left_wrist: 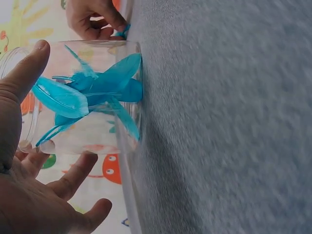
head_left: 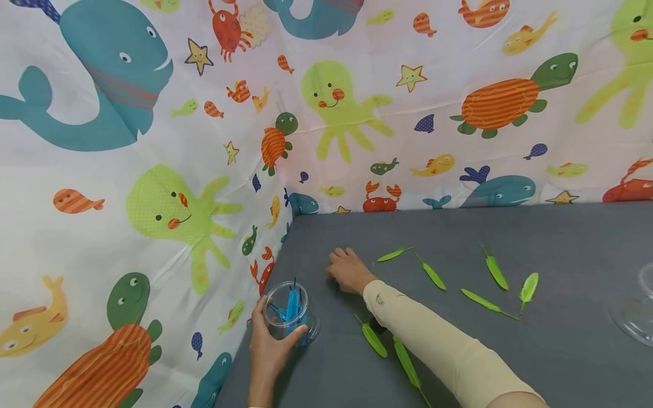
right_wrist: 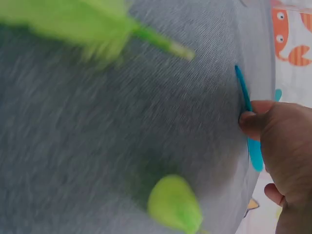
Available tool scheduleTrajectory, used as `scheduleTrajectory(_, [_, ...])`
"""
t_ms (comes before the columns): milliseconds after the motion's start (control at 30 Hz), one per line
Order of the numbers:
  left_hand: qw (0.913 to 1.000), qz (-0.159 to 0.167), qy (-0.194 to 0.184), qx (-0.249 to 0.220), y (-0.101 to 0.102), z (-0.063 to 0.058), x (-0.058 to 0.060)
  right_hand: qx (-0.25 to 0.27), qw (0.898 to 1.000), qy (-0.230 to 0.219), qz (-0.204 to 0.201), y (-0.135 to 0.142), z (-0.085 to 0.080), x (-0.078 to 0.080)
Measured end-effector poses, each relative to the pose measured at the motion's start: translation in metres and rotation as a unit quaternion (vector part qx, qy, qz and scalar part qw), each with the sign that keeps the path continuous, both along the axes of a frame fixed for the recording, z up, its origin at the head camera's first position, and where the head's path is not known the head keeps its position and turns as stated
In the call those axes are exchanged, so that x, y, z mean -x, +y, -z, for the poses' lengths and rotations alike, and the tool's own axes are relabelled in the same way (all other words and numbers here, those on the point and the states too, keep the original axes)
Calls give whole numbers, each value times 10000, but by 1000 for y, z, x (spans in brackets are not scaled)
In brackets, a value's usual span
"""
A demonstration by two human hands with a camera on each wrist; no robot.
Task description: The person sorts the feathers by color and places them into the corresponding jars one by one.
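Note:
My left hand (head_left: 272, 345) grips a clear jar (head_left: 315, 328) at its rim, the thumb on one side and fingers on the other. Several blue feathers (left_wrist: 61, 100) are inside the jar, their quills poking toward its mouth. The jar stands upright on the grey tabletop. Farther forward, my right hand (head_left: 349, 271) is low over the table. In the right wrist view it pinches a single blue feather (right_wrist: 255, 153) between thumb and fingertips. That feather is mostly covered by the hand in the head view; its tip shows in the left wrist view.
Several green feathers lie scattered on the grey table (head_left: 326, 238), including one (head_left: 432, 274) past the right hand and another (head_left: 374, 340) beside the right forearm. A second clear glass vessel (head_left: 632, 320) is at the far right. Cloth with sea animals (head_left: 357, 34) borders the back and left.

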State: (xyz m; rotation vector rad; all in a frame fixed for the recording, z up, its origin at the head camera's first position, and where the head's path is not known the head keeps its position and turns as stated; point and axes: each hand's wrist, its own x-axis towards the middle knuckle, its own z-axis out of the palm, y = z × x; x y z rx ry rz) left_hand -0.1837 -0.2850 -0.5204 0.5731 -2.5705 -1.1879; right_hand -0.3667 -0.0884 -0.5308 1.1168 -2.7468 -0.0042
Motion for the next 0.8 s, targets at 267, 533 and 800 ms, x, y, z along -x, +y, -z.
scheduleTrajectory(267, [9997, 201, 94, 33, 8, 4, 13, 349, 9992, 50, -164, 23, 3, 1])
scheduleTrajectory(533, [9989, 415, 204, 52, 18, 5, 26, 1854, 9813, -506, -127, 47, 0, 5])
scheduleTrajectory(800, [9979, 579, 295, 20, 29, 3, 34, 3689, 9074, -2009, 73, 73, -18, 5])
